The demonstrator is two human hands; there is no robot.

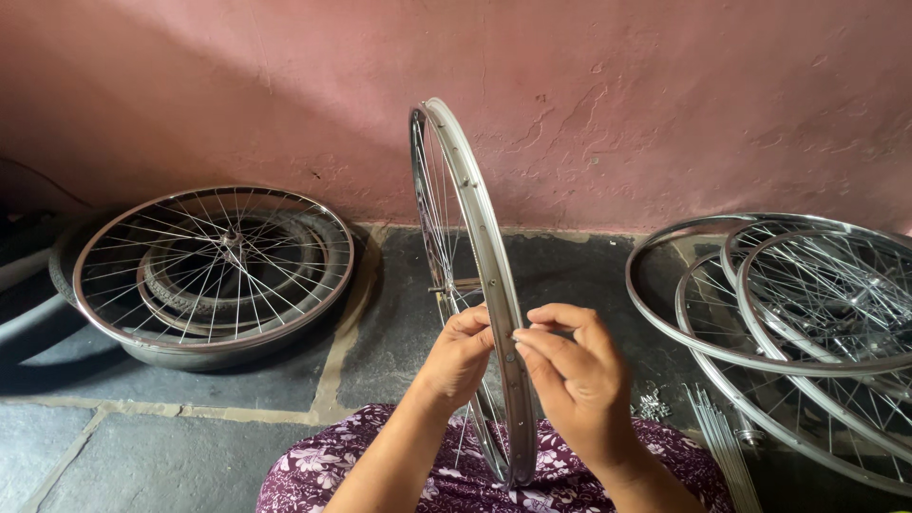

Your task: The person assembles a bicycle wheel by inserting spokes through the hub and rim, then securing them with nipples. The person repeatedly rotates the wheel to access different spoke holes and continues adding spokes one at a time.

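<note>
Upright on the lap, seen nearly edge-on: a silver bicycle wheel rim (480, 256) with thin spokes fanning to a hub partly hidden behind the rim band, its lower end resting on purple floral fabric (456, 480) over the knees

Left hand (458, 359) curled against the rim's left side, fingertips pinched closed on the metal band about two-thirds of the way down, thumb tucked behind (whether anything small sits between the fingers: cannot tell)

Right hand (575, 375) brought up to the rim's right edge at the same height, thumb and forefinger nipped together right at the band, remaining fingers loosely bent above; tips touching the rim, possibly pinching a tiny part too small to make out

To the left on the dark stone floor (209, 446), well apart from the hands: 1 spoked wheel (214, 266) lying flat on top of a black tyre (328, 313)

To the right: a stack of at least 3 bare-looking spoked rims (788, 313) lying overlapped, with a bundle of loose spokes (717, 442) just beside the right knee and a small heap of shiny nipples (652, 405) near it

Behind everything, a rough pink plastered wall (665, 104)
</note>
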